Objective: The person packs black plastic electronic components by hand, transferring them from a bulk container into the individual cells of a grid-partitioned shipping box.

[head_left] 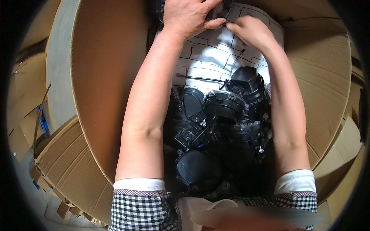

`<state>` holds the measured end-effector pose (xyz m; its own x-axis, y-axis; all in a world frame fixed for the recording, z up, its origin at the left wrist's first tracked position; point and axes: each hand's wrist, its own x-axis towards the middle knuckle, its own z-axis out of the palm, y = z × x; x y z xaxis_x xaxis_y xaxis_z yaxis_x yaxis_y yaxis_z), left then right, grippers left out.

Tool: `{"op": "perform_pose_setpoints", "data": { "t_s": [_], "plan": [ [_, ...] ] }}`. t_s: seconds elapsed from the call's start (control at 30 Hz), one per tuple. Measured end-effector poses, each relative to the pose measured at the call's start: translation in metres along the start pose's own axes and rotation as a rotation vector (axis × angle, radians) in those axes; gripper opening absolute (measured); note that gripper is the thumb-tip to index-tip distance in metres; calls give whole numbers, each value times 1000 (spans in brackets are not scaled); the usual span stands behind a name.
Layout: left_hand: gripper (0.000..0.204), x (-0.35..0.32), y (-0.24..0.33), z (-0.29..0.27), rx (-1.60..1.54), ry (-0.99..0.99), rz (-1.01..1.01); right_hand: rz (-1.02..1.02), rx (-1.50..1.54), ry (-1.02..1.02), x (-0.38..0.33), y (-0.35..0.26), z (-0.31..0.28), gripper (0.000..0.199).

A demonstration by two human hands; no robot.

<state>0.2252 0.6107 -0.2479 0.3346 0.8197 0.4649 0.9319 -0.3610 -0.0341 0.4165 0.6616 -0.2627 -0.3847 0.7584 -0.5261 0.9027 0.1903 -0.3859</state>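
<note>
Near the upper edge, my left hand (185,17) lies over a dark round plastic unit with a clear rim (230,8) and grips it; part of the fingers is cut off by the picture's edge. My right hand (250,31) is just to the right, its thumb and fingers pinched together close to my left thumb. What the pinch holds is too small to tell. Below both hands, several black plastic lamp-like units (225,104) with wires lie heaped between my forearms. A thin black cable (204,79) runs out from the heap over the white patterned sheet (204,57).
High cardboard walls stand on the left (104,50) and right (316,84) of the heap. A cardboard flap (73,165) sticks out at the lower left. More cardboard (345,142) stands at the far right. A small white connector (261,149) hangs near my right forearm.
</note>
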Motion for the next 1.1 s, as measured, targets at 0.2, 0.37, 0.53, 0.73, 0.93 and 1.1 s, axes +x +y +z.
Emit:
{"op": "perform_pose_setpoints", "data": {
  "t_s": [0.2,0.37,0.53,0.73,0.93,1.1],
  "plan": [
    [66,3,6,-4,-59,-14,-68,-24,-206,-325,-104,19,31,64],
    [69,-18,-5,31,-96,175,-106,-148,121,-155,-106,45,36,61],
    [68,-14,-4,21,-72,126,-106,-199,1096,373,-87,45,-7,69],
    [65,0,-5,4,-110,36,-93,-232,1429,317,3,38,44,65],
    [54,2,-9,-4,-191,26,-109,-296,1732,471,-5,-1,57,41],
    [54,-1,-6,-1,-102,5,-136,-274,1928,711,-1,-27,68,26]
  ]
}}
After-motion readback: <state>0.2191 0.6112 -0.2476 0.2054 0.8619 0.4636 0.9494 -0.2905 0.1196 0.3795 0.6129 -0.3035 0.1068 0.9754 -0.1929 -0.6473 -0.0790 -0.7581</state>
